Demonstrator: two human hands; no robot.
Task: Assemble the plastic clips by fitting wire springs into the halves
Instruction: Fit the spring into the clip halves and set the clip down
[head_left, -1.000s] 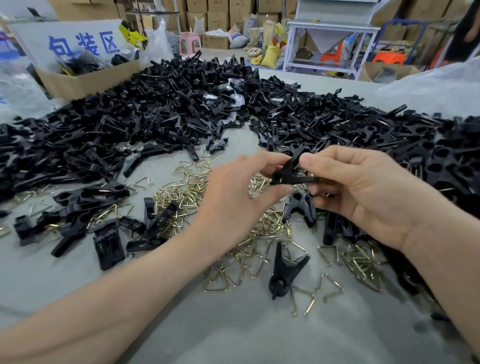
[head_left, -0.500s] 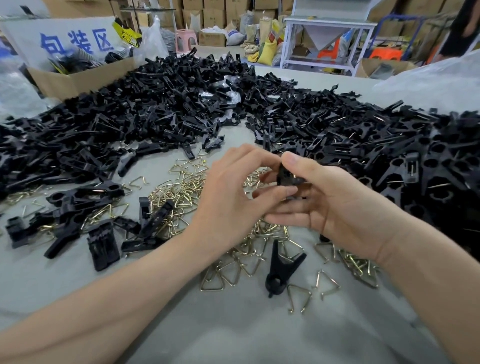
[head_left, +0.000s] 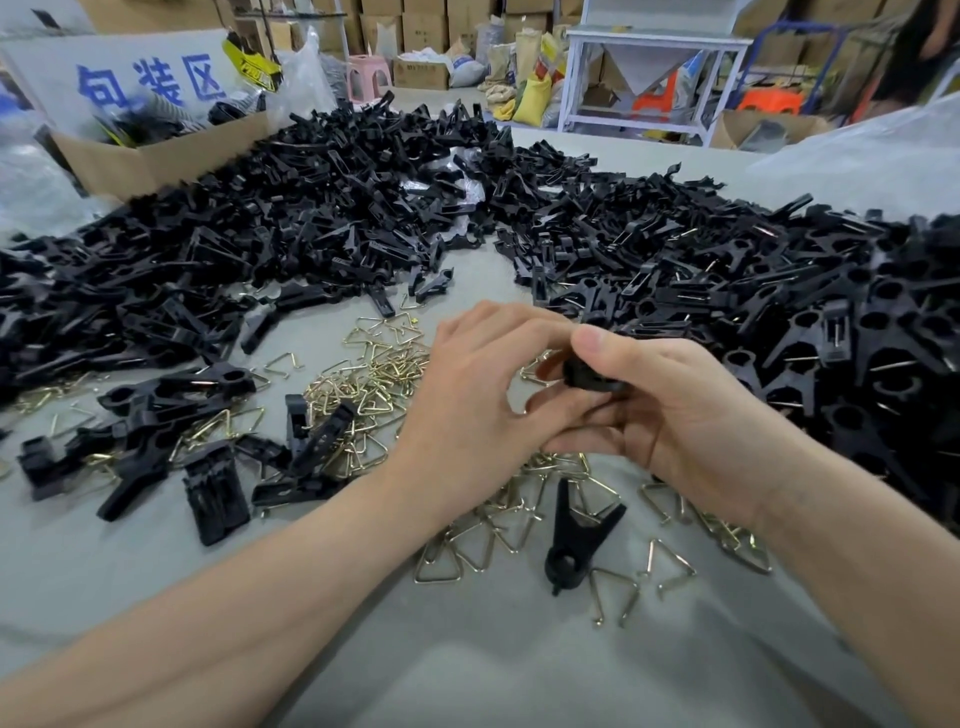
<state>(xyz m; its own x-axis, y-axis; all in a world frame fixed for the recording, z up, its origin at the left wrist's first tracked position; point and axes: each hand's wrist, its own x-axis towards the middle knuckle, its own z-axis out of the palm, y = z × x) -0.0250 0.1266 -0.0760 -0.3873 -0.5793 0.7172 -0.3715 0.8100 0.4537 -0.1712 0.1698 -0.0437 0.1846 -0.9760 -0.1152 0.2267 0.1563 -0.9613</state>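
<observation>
Broadly, the table (head_left: 467, 675) carries heaped black halves (head_left: 337, 218) from 9 to 3 o'clock. Brass springs (head_left: 363, 384) scatter at centre, toward 6. At centre the right hand (head_left: 691, 415) pinches a clip (head_left: 587, 371) under its thumb, and the left hand (head_left: 467, 415) curls onto it from 9. A loose half (head_left: 574, 540) lies at 6.

The heaped clip halves (head_left: 363, 218) are black moulded plastic with a dull sheen, as is the raised clip (head_left: 589, 375). The wire springs (head_left: 363, 384) are bright, brass-coloured metal. The tabletop (head_left: 467, 670) looks smooth, matt grey. At its far-left corner stands a brown cardboard box (head_left: 156, 161).
</observation>
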